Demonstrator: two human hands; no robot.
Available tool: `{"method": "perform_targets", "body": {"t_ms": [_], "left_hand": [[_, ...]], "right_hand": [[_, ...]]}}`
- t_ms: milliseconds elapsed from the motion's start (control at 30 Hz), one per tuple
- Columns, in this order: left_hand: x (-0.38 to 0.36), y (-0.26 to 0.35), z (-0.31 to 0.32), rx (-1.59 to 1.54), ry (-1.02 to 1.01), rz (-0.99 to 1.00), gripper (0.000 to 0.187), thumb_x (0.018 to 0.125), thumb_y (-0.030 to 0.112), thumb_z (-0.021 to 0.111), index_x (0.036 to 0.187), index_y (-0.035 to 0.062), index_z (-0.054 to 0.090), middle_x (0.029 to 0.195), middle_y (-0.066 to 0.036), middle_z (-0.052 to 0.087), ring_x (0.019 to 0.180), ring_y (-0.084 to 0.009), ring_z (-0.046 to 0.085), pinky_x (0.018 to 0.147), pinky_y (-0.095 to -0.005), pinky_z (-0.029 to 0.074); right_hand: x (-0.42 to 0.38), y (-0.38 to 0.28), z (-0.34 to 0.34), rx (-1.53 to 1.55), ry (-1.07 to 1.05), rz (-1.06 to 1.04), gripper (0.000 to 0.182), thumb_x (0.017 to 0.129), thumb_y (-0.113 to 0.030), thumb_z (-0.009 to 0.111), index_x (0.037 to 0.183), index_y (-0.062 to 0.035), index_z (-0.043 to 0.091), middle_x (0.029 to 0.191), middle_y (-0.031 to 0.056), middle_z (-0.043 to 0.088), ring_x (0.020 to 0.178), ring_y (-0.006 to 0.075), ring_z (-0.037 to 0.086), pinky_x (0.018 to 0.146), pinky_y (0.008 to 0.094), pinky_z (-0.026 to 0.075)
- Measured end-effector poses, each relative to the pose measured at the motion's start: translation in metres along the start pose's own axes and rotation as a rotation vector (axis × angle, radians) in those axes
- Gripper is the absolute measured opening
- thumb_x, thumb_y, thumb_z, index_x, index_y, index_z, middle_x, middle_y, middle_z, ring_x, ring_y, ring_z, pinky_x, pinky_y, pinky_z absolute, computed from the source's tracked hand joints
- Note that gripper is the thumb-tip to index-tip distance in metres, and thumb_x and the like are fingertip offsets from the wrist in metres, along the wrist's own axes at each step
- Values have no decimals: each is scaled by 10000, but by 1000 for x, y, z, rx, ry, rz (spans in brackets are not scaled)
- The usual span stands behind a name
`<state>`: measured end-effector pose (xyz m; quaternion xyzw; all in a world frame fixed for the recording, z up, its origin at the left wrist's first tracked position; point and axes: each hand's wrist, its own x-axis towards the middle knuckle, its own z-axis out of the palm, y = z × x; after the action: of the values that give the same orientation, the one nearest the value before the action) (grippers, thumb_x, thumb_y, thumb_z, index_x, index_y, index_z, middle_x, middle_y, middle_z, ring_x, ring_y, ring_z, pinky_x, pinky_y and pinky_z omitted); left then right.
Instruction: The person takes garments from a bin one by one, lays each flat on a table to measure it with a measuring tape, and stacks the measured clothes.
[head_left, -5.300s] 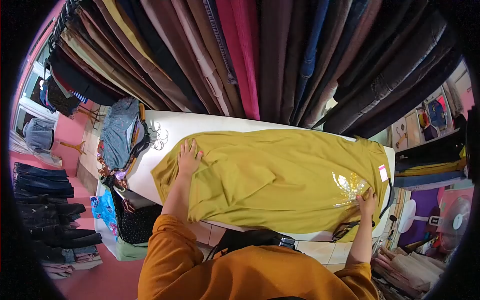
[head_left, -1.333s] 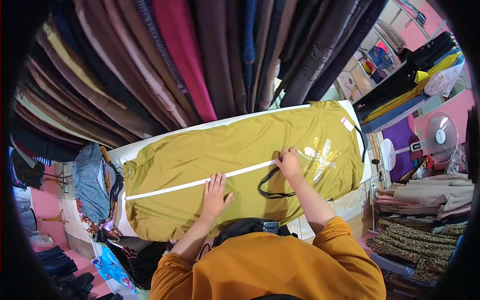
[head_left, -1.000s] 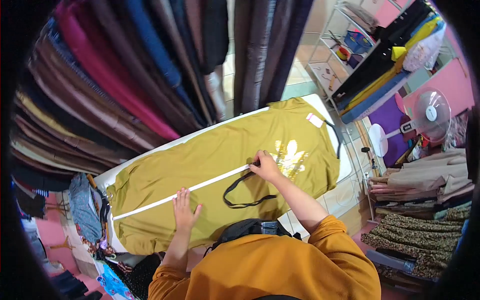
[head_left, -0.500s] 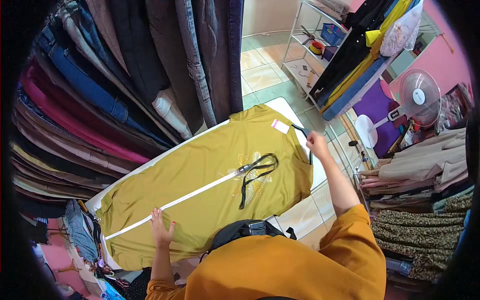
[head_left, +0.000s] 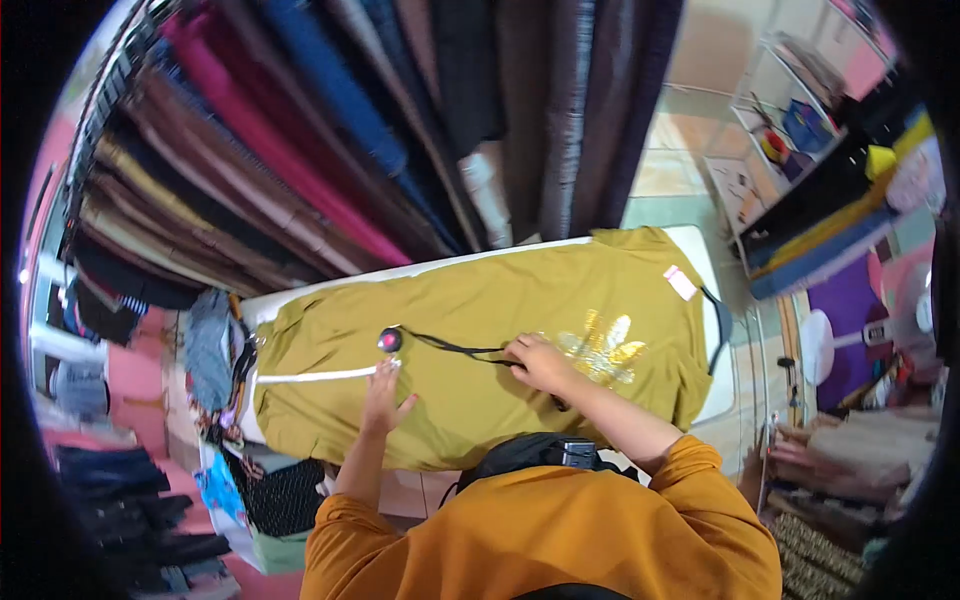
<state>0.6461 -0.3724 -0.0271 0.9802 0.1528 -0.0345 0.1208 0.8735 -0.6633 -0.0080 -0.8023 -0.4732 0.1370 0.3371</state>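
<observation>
An olive-green garment (head_left: 460, 300) with a shiny flower print and a pink-white tag lies spread on a white board (head_left: 712, 260). Across its left part runs a white measuring tape (head_left: 320, 377). My left hand (head_left: 380, 400) rests on the cloth at the tape's right end, fingers apart. Just above those fingertips is the round black tape case (head_left: 390, 340) with a pink centre. From the case a black strap (head_left: 450, 347) leads right to my right hand (head_left: 540, 363), whose fingers are closed on it. A dark hanger (head_left: 718, 325) sticks out at the garment's right end.
Trousers (head_left: 330, 150) hang in a dense row behind the board. A white shelf rack (head_left: 750, 110) stands at the upper right, with clothes hanging beside it. A white fan base (head_left: 817, 345) is at the right. Folded dark clothes (head_left: 140, 500) lie at the lower left.
My right hand has come down from beside the hanger to the strap. The tape case now lies farther left, near my left hand, and less tape shows. The camera view has turned left.
</observation>
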Motion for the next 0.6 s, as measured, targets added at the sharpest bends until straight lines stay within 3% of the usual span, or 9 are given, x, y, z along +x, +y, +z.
{"method": "perform_targets", "body": {"t_ms": [167, 467, 533, 600], "left_hand": [[-2, -6, 9, 66, -11, -7, 772, 790, 498, 590, 1360, 30, 362, 1482, -144, 247, 1376, -338, 202, 1098, -524, 181], [-3, -1, 5, 44, -34, -41, 812, 805, 538, 556, 1394, 36, 308, 1486, -158, 231, 1384, -331, 179, 1109, -518, 143], [-3, -1, 7, 49, -32, -50, 816, 804, 543, 552, 1398, 44, 302, 1486, -154, 232, 1385, -324, 177, 1112, -514, 137], [-3, -2, 9, 52, -35, -58, 819, 803, 549, 549, 1403, 51, 296, 1486, -149, 233, 1387, -316, 176, 1114, -510, 130]], "right_hand": [[47, -22, 26, 6, -70, -51, 210, 745, -135, 609, 939, -66, 570, 935, 119, 579, 915, 316, 553, 813, 405, 464], [168, -90, 136, -15, -107, -188, 248, 772, -94, 580, 1011, -30, 561, 1026, 139, 577, 993, 309, 551, 846, 415, 455], [177, -97, 155, -74, 56, -201, 297, 769, -81, 581, 1060, -30, 556, 1089, 153, 557, 1042, 289, 540, 870, 435, 445], [178, -97, 160, -91, -20, -164, 312, 759, -84, 591, 1066, -35, 562, 1092, 154, 552, 1046, 280, 536, 873, 446, 442]]}}
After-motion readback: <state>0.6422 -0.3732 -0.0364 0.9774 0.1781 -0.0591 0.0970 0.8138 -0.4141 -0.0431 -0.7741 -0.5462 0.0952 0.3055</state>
